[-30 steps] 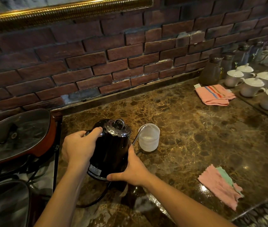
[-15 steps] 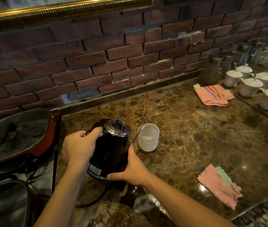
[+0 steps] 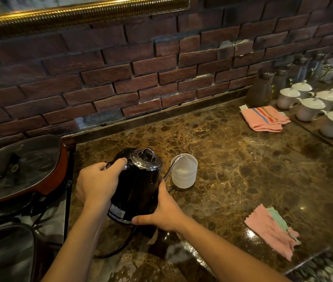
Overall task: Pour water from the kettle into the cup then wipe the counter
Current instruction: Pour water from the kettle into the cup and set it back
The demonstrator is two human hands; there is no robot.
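A black kettle (image 3: 137,186) with a chrome lid and a thin gooseneck spout is tilted toward a translucent white cup (image 3: 183,174) on the brown marble counter (image 3: 242,169). The spout tip hangs over the cup's rim. My left hand (image 3: 98,182) grips the kettle's handle, thumb near the lid. My right hand (image 3: 161,210) cups the kettle's lower right side and base. A pink and green cloth (image 3: 271,228) lies flat on the counter to the right, near the front edge.
A red electric pan with a glass lid (image 3: 19,167) sits at the left, with a dark lid below it. A folded striped pink towel (image 3: 265,121), a glass jar and several white lidded cups (image 3: 312,108) stand at the far right. A brick wall backs the counter.
Almost nothing differs. The kettle stays tilted over the cup with both hands in the same grip.
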